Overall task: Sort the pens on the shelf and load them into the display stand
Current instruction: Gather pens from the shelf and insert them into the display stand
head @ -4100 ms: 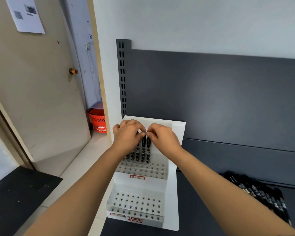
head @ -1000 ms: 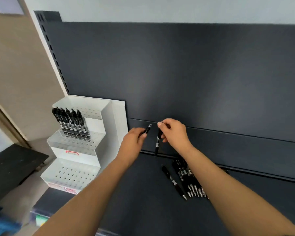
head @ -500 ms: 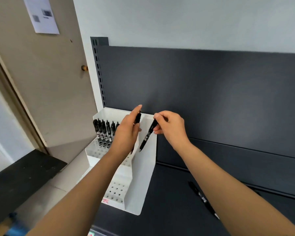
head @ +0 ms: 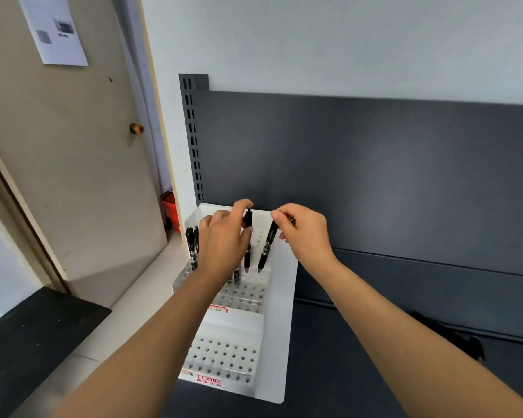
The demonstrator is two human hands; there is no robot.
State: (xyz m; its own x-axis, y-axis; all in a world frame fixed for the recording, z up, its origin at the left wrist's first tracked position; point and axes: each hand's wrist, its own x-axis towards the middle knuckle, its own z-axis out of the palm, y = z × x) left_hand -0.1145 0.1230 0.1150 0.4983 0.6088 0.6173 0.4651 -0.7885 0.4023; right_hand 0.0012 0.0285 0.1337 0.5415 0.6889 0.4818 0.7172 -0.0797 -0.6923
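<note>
Looking down from the head camera, we saw two bare forearms reaching forward over a dark shelf point(head: 329, 372). Nearest to us stood the white display stand point(head: 280, 327), its lowest tier point(head: 224, 357) a field of bare holes above a red "TOME" label point(head: 208, 380). The middle tier point(head: 242, 294) rose behind it, also perforated.

Over that tier the left hand point(head: 224, 242) pinched a black pen point(head: 247, 260) between thumb and forefinger, held upright with its tip down. Just beside it the right hand point(head: 305, 233) pinched a second black pen point(head: 266, 248) by its upper end, tilted slightly, tip down too. Both tips hung close to the back holes of the middle tier; we could not tell whether either had entered a hole. A few black pens point(head: 191, 245) already stood in the stand, left of the left hand and partly hidden by it.

To the right, well apart from the stand, a dark blurred heap of loose pens point(head: 453, 336) lay on the shelf against the grey back panel point(head: 375, 176). A slotted upright point(head: 192, 131) edged that panel, with a pale wall point(head: 314, 40) above. Farther left we saw an orange basket point(head: 171, 209) on the floor and a beige door point(head: 73, 176) with a brass knob point(head: 136, 128) and a paper sheet point(head: 55, 28).
</note>
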